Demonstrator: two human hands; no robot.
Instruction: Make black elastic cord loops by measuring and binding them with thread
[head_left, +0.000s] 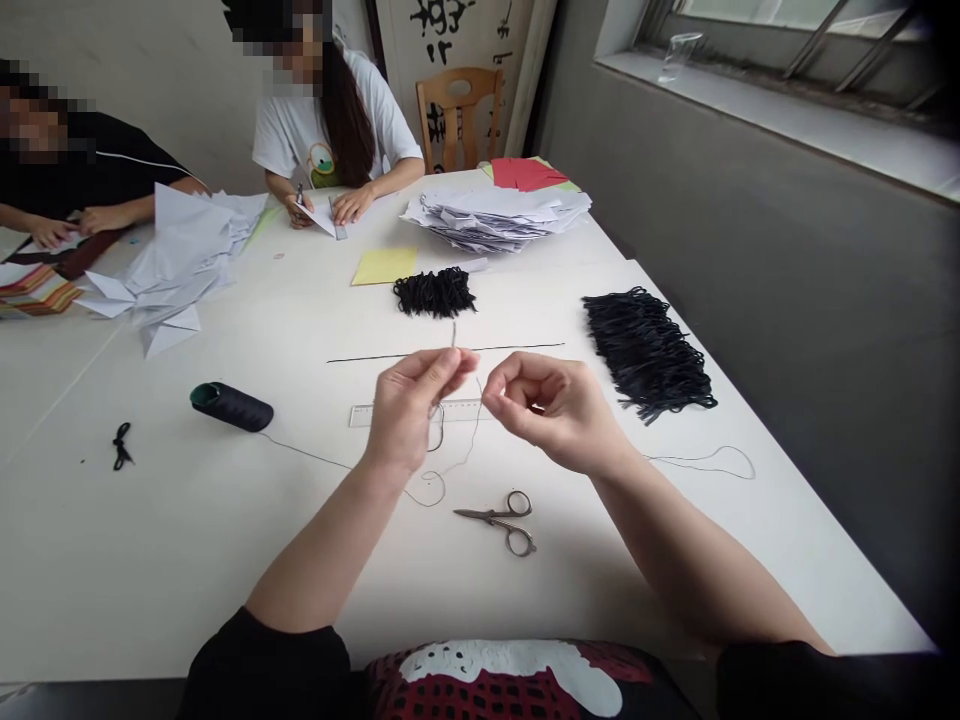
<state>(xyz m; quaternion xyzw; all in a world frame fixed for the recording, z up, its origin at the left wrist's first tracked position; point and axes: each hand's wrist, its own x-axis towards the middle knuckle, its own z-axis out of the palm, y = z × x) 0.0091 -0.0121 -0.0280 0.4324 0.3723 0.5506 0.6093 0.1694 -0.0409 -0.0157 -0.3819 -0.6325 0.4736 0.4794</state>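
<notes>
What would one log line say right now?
left hand: pinching thin strand; right hand: pinched, hold unclear; scissors: on table; spool: lying on side

Above a white worktop (135, 580), a dark strand (454, 336) pinched in the left hand (405, 410); just beside it, the right hand (551, 410), thumb and forefinger curled together near a fine thread (474, 430). Nearer the body, scissors (491, 516) with handles to the right. To the left, a black spool (238, 408) on its side. Beyond the hands, a small black cord bundle (435, 292) near yellow paper (382, 266); at right, a larger cord bundle (649, 350).
</notes>
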